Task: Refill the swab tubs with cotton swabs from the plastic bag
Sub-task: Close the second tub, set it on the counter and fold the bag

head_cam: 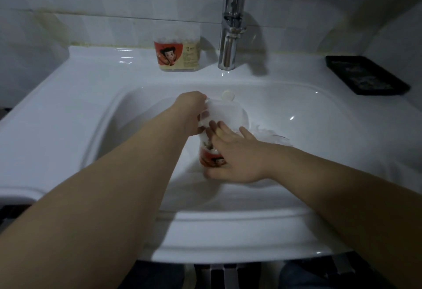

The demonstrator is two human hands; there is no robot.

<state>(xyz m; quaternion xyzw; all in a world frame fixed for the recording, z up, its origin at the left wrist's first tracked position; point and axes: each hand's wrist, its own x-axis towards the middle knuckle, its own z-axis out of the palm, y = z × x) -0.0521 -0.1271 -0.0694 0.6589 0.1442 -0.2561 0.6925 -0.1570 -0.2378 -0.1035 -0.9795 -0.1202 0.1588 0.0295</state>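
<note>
Behind the sink [68, 106], left of its faucet [230, 33], one tub [177, 53] looks full, while inside the basin the left hand [191, 115] grasps the plastic bag [225, 115] over the second tub [211, 154], which the right hand [237, 158] holds, seemingly half filled.

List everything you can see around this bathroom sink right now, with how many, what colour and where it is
swab tub: one, clear with red cartoon label, full of swabs, on the sink ledge left of the tap
second swab tub: one, clear with red label, held over the basin
white lid or flap: one, above the held tub, what it belongs to unclear
plastic bag: one, clear and crumpled, in the basin behind the right hand
tap: one, chrome, back centre
tray: one, black, on the right ledge
sink: one, white
hands: left hand grips the white piece; right hand steadies the held tub
</note>
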